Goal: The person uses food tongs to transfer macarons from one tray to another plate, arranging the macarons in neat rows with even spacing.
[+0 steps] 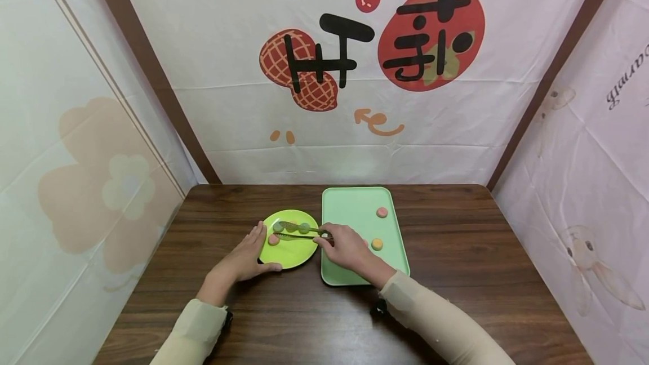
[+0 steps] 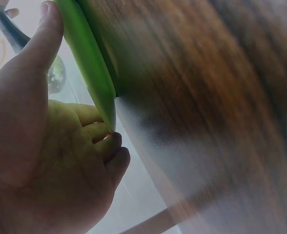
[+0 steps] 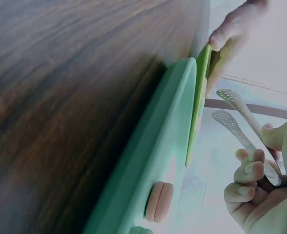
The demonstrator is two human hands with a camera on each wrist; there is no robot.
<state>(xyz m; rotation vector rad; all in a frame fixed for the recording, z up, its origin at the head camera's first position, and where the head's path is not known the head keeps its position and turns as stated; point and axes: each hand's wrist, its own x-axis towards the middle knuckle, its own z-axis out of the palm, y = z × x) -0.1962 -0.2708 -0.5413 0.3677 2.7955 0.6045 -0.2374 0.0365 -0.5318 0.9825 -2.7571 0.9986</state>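
Observation:
My right hand [image 1: 347, 245] grips a pair of tongs [image 3: 237, 129] with perforated ends, which reach over the lime-green plate [image 1: 296, 259]. The tong ends stand apart, with nothing between them in the right wrist view. On the plate lie several small macarons, among them a pink macaron [image 1: 274, 239] and a green macaron [image 1: 304, 228]; the tongs partly cover some. My left hand [image 1: 243, 256] rests against the plate's left rim, fingers extended along it and thumb at the front edge. In the left wrist view, the plate's green edge [image 2: 92, 63] meets the fingertips.
Right of the plate is a mint-green tray [image 1: 350, 201], under my right forearm. It carries a pink macaron [image 1: 382, 212], a yellow macaron [image 1: 377, 244] and another pink one partly hidden by my hand. A printed cloth wall [image 1: 228, 128] rises behind the brown wooden table [image 1: 456, 230].

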